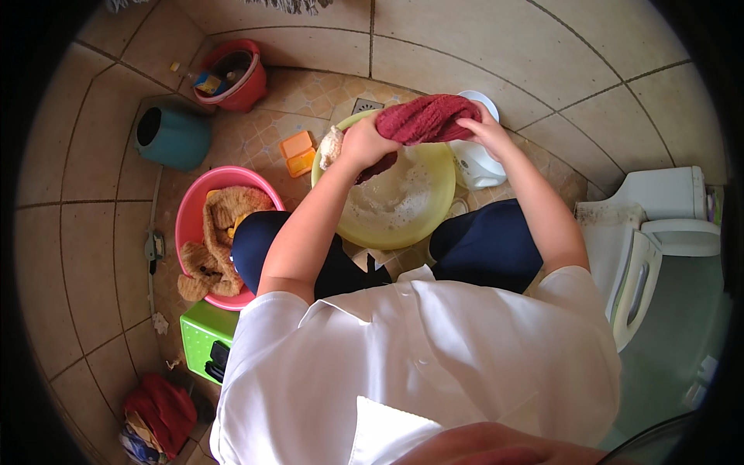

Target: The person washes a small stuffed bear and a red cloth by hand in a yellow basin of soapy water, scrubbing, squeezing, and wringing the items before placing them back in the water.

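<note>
A dark red fleecy cloth (430,119) is stretched and twisted between my two hands above a yellow-green plastic basin (331,224) of cloudy, sudsy water (395,192). My left hand (369,142) grips its left part, and a cream-coloured portion (332,147) sticks out beside the wrist. More red cloth hangs below that hand over the basin. My right hand (487,132) holds the other end, with the thumb on the fabric. Behind this hand stand a white bowl (488,102) and a white plastic container (476,165).
A pink basin (186,215) holds brown fleecy fabric (235,206). Nearby are an open orange soap box (298,154), a teal bucket (183,139), a red bucket (256,81), a green stool (203,328), a floor drain (367,105) and a white toilet (610,215). Cloths (160,412) lie at lower left.
</note>
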`<state>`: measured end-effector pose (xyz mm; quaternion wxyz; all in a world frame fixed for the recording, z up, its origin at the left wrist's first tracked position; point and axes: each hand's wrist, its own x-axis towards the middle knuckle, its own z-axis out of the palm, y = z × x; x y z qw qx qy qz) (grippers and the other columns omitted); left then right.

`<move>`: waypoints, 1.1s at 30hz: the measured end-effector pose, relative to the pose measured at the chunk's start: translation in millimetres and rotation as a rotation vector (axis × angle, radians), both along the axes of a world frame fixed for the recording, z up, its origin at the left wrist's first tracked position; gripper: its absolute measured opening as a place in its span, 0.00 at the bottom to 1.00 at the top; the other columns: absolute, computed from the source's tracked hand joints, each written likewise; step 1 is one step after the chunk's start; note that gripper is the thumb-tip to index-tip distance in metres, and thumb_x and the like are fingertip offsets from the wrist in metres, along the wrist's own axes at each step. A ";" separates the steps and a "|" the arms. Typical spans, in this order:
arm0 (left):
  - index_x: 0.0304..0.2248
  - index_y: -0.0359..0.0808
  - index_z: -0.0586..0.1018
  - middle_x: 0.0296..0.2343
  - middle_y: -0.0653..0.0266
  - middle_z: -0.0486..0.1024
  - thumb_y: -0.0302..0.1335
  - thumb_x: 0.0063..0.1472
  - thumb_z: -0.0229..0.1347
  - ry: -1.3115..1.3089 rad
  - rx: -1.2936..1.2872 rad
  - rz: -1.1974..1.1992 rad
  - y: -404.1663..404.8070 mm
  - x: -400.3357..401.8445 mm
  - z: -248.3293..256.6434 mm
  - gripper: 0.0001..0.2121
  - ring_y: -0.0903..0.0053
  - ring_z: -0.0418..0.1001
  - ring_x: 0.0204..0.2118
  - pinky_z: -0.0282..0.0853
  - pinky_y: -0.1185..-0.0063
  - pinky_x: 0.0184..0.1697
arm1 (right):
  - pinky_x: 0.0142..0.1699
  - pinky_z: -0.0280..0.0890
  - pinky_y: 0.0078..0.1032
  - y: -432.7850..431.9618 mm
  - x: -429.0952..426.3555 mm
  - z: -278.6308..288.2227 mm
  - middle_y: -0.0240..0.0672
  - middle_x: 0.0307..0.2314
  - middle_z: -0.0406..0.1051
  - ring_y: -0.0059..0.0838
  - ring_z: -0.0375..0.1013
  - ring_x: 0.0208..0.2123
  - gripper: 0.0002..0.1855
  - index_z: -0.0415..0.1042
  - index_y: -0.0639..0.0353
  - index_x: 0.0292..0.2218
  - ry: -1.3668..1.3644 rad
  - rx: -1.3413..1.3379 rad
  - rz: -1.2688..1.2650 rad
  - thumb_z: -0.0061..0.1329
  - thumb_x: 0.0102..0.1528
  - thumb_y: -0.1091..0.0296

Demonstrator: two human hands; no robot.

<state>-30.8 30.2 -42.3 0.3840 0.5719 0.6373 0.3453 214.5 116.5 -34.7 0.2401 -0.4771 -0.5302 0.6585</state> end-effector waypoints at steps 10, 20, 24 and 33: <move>0.36 0.31 0.67 0.27 0.62 0.70 0.22 0.41 0.52 -1.042 -0.299 0.180 4.7 -16.3 3.5 0.18 0.74 0.69 0.29 0.65 0.77 0.34 | 0.56 0.45 0.42 -9.3 -35.7 -46.5 0.44 0.53 0.39 0.44 0.43 0.55 0.49 0.38 0.57 0.54 -0.611 1.285 0.451 0.56 0.37 0.63; 0.43 0.31 0.64 0.36 0.59 0.69 0.21 0.39 0.54 -0.949 -0.531 -0.330 -10.0 2.4 -1.3 0.27 0.71 0.67 0.38 0.62 0.76 0.44 | 0.54 0.50 0.39 14.3 -41.9 -66.6 0.44 0.52 0.44 0.46 0.50 0.52 0.44 0.47 0.50 0.50 -0.044 1.532 0.305 0.58 0.34 0.65; 0.42 0.33 0.66 0.35 0.60 0.70 0.22 0.37 0.56 -0.806 -0.575 -0.389 -12.2 -3.7 2.9 0.27 0.72 0.67 0.37 0.61 0.76 0.43 | 0.48 0.58 0.32 7.7 -38.4 -32.6 0.37 0.48 0.56 0.43 0.59 0.46 0.41 0.52 0.49 0.51 -0.245 1.368 0.559 0.57 0.36 0.67; 0.34 0.37 0.72 0.26 0.55 0.73 0.34 0.36 0.58 0.339 -0.343 -0.275 -16.0 15.3 -4.7 0.22 0.66 0.70 0.31 0.62 0.75 0.37 | 0.26 0.64 0.29 -3.2 -31.3 -36.5 0.46 0.16 0.68 0.37 0.68 0.18 0.20 0.70 0.62 0.27 -0.752 0.622 0.845 0.51 0.31 0.58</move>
